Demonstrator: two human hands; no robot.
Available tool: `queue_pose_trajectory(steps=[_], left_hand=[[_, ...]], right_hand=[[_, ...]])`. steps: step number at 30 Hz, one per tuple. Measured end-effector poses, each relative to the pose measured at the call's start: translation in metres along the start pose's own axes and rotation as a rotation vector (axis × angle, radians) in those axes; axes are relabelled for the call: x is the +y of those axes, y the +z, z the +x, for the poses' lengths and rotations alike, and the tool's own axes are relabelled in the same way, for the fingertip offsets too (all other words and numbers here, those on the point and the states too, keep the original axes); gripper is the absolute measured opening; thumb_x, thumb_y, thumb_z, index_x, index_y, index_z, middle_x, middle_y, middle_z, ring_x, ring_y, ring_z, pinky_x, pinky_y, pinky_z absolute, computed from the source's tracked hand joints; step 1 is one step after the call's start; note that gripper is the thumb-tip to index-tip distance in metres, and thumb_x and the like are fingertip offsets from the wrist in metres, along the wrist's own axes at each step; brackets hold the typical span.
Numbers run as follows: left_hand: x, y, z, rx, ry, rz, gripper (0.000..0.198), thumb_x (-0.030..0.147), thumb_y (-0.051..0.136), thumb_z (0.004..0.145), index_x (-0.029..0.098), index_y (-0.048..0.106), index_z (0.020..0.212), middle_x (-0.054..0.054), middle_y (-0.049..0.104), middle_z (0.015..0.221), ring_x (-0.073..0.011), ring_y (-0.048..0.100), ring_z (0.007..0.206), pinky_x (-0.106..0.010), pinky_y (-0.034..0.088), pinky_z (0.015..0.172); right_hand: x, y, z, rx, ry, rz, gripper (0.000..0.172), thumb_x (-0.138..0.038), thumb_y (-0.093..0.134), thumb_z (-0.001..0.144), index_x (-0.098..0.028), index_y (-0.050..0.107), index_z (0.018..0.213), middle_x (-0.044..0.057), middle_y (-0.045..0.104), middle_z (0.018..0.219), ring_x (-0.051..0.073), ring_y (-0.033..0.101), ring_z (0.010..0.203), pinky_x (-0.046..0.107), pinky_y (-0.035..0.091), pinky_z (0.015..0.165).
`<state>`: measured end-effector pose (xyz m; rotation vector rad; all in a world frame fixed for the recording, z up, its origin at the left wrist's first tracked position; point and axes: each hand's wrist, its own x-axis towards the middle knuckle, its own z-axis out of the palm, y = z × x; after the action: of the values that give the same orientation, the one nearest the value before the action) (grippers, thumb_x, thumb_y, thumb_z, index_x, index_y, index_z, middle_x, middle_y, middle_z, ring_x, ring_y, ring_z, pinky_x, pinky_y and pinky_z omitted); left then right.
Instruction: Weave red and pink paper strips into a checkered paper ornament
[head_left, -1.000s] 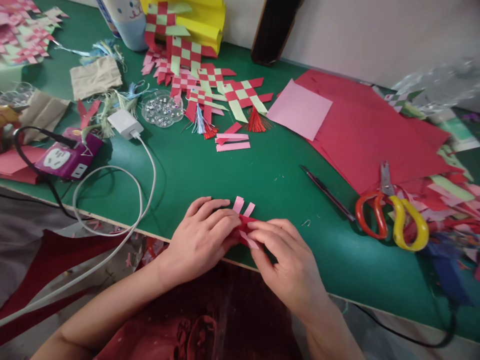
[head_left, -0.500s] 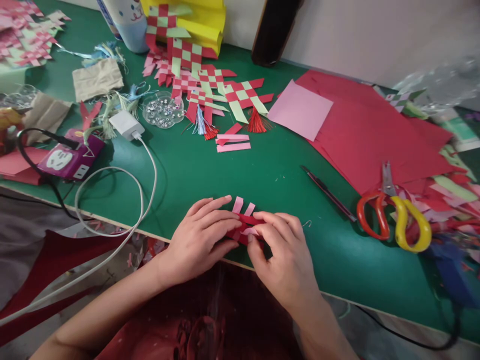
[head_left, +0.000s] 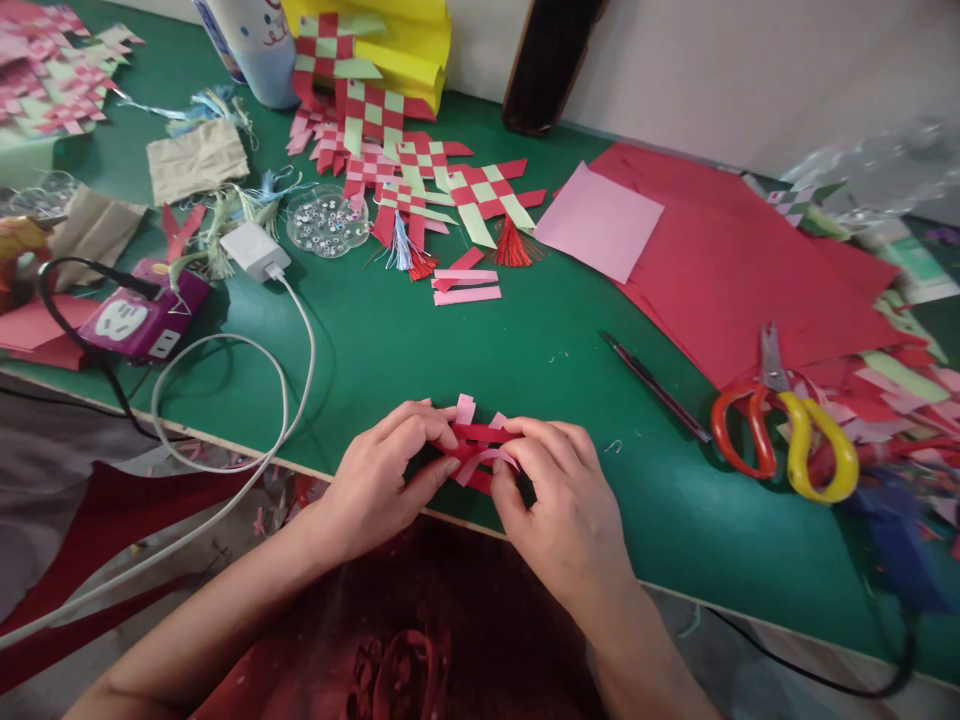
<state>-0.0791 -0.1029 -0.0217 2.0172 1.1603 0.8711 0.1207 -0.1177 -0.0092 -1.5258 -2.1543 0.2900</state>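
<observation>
From where I stand, the red and pink paper weave [head_left: 486, 434] sits at the tabletop's [head_left: 375, 345] near edge, between the two hands. The left hand [head_left: 390, 465] pinches its left side between thumb and fingers; the right hand [head_left: 566, 500] grips its right side, with the end of a bowed pink strip [head_left: 484, 456] at the thumb and fingertip.

To my mind, weaving well here means keeping the left pinch firm and flat, guiding the pink strip over and under the red bands without creasing it, then snugging each row evenly. Pulling hard could tear the paper or skew the checks.

Counting about: two pink ends [head_left: 466, 409] poke out on the weave's far side. Farther off lie two loose pink strips [head_left: 466, 295] and one red strip [head_left: 461, 270]. I see one pink sheet [head_left: 600, 222], one dark pen-like tool [head_left: 655, 387], one pair of scissors [head_left: 823, 455] on the right, and one bead tray [head_left: 328, 222]. The checkered woven pieces [head_left: 486, 188] overlap too much to count.
</observation>
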Motion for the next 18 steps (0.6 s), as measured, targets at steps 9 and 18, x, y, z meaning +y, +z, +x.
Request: queue_pose_trajectory(steps=[9,18], left_hand=[[-0.002,0.004,-0.003,-0.081,0.235,0.234,0.034,0.019,0.064,0.09,0.018,0.052,0.122,-0.011,0.064,0.124,-0.0247,0.052,0.131,-0.048,0.042,0.111],[-0.002,0.003,-0.003,-0.107,0.243,0.265,0.017,0.02,0.064,0.091,0.017,0.062,0.108,-0.009,0.064,0.113,-0.0285,0.047,0.131,-0.049,0.044,0.109]], right_hand=[[-0.001,-0.002,0.006,-0.005,-0.018,-0.039,0.006,-0.023,0.058,0.093,-0.02,0.064,0.09,0.009,0.07,0.104,0.024,0.057,0.096,0.04,0.052,0.084],[0.019,-0.005,-0.003,0.062,-0.005,-0.033,0.018,-0.024,0.055,0.095,-0.018,0.064,0.11,0.01,0.069,0.109,0.025,0.059,0.101,0.044,0.05,0.089]])
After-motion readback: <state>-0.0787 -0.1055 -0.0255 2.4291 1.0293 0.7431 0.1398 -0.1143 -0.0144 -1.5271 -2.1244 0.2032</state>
